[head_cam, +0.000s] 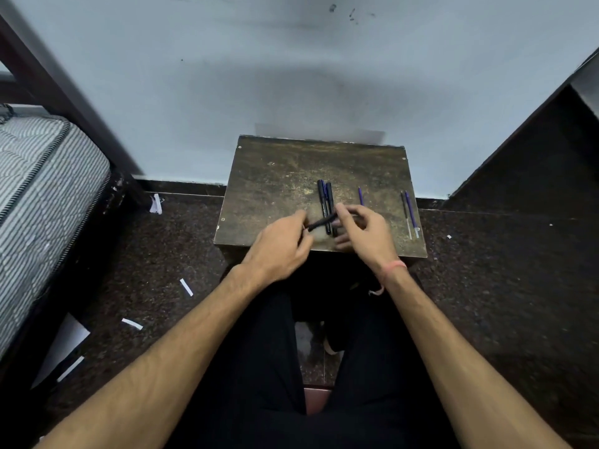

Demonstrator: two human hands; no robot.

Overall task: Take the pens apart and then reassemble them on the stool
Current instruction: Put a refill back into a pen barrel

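Black pen (321, 222) pinched between left hand (278, 244) and right hand (363, 231), above stool (275, 189)

A worn, dark brown stool (282, 176) stands on a dark speckled floor (486, 286), its far edge against a pale wall. On its top, two or three dark pens (325, 197) lie side by side near the middle, a thin purple refill (360, 196) just to their right, and two more thin refills (409, 212) near the right edge. White paper scraps (186, 287) lie scattered on the floor to the left.
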